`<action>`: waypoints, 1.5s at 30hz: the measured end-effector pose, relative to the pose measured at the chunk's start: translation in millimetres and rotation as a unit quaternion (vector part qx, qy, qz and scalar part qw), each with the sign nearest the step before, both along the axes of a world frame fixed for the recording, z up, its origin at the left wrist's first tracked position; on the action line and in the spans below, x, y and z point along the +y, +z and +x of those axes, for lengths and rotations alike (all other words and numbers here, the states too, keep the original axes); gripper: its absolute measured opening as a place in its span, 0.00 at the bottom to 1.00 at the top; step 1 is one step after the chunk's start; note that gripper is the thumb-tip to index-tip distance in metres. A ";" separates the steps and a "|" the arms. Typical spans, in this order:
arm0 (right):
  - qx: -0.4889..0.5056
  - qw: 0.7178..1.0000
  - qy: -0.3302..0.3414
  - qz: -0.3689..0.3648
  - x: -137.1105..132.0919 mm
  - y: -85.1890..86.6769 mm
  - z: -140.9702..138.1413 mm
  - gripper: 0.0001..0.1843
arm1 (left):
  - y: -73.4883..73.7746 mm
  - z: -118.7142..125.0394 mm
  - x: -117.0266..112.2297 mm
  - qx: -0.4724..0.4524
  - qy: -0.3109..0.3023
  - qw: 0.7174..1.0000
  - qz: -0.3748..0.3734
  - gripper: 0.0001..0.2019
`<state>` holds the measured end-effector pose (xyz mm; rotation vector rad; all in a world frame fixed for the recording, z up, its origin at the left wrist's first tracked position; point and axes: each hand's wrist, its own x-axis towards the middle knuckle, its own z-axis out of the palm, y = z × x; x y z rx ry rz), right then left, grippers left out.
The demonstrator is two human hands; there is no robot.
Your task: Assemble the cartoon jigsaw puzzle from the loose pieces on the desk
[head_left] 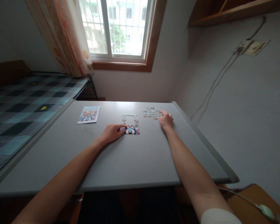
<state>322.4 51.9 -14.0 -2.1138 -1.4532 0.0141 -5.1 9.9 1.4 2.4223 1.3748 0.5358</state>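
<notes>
A partly built jigsaw puzzle lies in the middle of the grey table; its border and lower part are filled, the centre is bare. My left hand rests at its lower left corner, fingers curled and touching the puzzle's edge. A scatter of several loose pieces lies to the right of the puzzle. My right hand sits at the right edge of that scatter, index finger stretched out onto a piece, other fingers curled.
A printed reference picture lies on the table's left side. A bed with a checked cover adjoins the table on the left. The wall runs close along the right edge. A window and curtain are behind.
</notes>
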 end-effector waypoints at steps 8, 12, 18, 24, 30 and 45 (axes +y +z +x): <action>-0.049 0.995 0.079 -0.023 36.4 13.7 -2.9 0.29 | 7.2 3.6 -4.1 -0.003 0.004 1.000 -0.003 0.18; -0.090 0.987 0.096 -0.097 52.9 17.7 -0.7 0.25 | 7.4 3.5 -4.2 0.001 0.004 1.000 -0.004 0.18; -0.129 0.975 0.118 -0.134 64.3 19.4 -3.1 0.22 | 4.0 2.3 -3.2 0.000 -0.003 1.000 0.003 0.18; -0.157 0.972 0.110 -0.139 68.1 27.6 -9.4 0.18 | 3.1 2.1 -2.6 -0.002 -0.008 1.000 0.002 0.17; -0.133 0.979 0.082 -0.133 72.0 33.7 -9.0 0.18 | 3.8 2.2 -2.2 -0.003 -0.010 1.000 0.002 0.17; -0.091 0.982 0.049 -0.159 80.0 38.4 -2.4 0.07 | 2.0 1.5 -1.8 -0.008 -0.018 1.000 0.014 0.17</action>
